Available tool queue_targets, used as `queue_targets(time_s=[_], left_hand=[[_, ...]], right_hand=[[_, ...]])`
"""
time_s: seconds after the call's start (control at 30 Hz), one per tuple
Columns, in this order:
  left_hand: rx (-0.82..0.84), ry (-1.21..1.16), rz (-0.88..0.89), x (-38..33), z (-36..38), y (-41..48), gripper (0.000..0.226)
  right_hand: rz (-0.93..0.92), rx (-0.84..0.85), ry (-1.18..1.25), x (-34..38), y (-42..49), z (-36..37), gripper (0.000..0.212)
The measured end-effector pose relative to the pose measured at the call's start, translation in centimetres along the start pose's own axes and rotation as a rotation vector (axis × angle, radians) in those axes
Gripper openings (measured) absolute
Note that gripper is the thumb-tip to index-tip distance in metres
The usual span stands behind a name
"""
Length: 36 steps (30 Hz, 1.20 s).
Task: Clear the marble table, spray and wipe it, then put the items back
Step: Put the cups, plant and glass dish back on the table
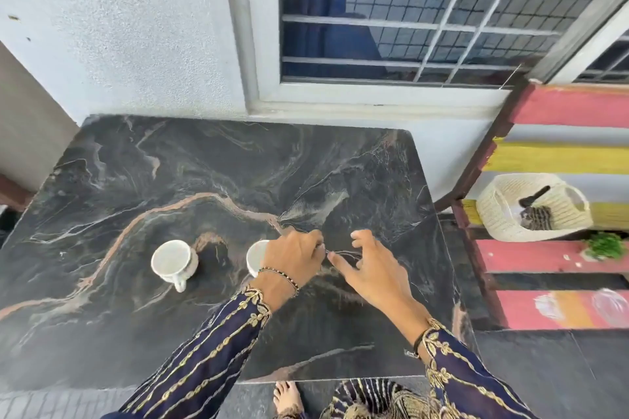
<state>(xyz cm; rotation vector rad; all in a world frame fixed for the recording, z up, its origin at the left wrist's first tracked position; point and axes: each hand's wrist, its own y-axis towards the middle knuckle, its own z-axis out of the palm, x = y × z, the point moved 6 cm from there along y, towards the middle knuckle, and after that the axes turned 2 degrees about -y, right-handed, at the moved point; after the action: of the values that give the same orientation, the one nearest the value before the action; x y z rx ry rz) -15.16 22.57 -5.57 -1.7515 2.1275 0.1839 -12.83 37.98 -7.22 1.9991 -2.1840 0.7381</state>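
The dark marble table (211,167) with pale and copper veins fills the middle of the view. A white cup (174,262) stands left of centre, its handle pointing toward me. To its right stands a second white cup (254,257), half hidden by my left hand (293,260). That hand's fingers curl over the cup's right side, and the handle is hidden. My right hand (369,265) hovers just right of the left hand with its thumb and fingers spread and curved, holding nothing.
A bench of red and yellow slats (561,109) stands at the table's right. On it are a cream woven basket (503,211) holding a dark brush, and a green sprig (604,245). A white wall and a barred window (408,20) lie behind the table. My bare foot (287,398) is on grey floor tiles.
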Motion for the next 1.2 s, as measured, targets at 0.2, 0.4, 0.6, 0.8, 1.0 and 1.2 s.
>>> queue_targets(time_s=[0.2, 0.4, 0.6, 0.8, 1.0, 1.2], left_hand=[[0.08, 0.033, 0.121, -9.6, 3.4, 4.1, 0.026], [0.143, 0.032, 0.167, -20.0, 8.0, 7.8, 0.024], [0.247, 0.011, 0.152, -33.0, 15.6, 12.3, 0.023], [0.426, -0.07, 0.18, -46.7, 26.2, 16.6, 0.026], [0.518, -0.03, 0.319, -57.1, 34.7, 21.4, 0.025], [0.395, 0.009, 0.473, -65.6, 41.5, 28.3, 0.044]], right_hand=[[0.129, -0.094, 0.105, -9.8, 0.7, -4.0, 0.057], [0.21, -0.169, 0.22, -21.8, 2.5, -7.2, 0.056], [0.233, -0.176, 0.318, -38.0, 4.7, -10.0, 0.05], [0.414, -0.095, 0.345, -57.2, 5.7, -10.5, 0.046], [0.564, -0.136, 0.247, -72.3, 6.3, -10.5, 0.051], [0.65, -0.031, 0.141, -81.9, 7.9, -9.2, 0.082]])
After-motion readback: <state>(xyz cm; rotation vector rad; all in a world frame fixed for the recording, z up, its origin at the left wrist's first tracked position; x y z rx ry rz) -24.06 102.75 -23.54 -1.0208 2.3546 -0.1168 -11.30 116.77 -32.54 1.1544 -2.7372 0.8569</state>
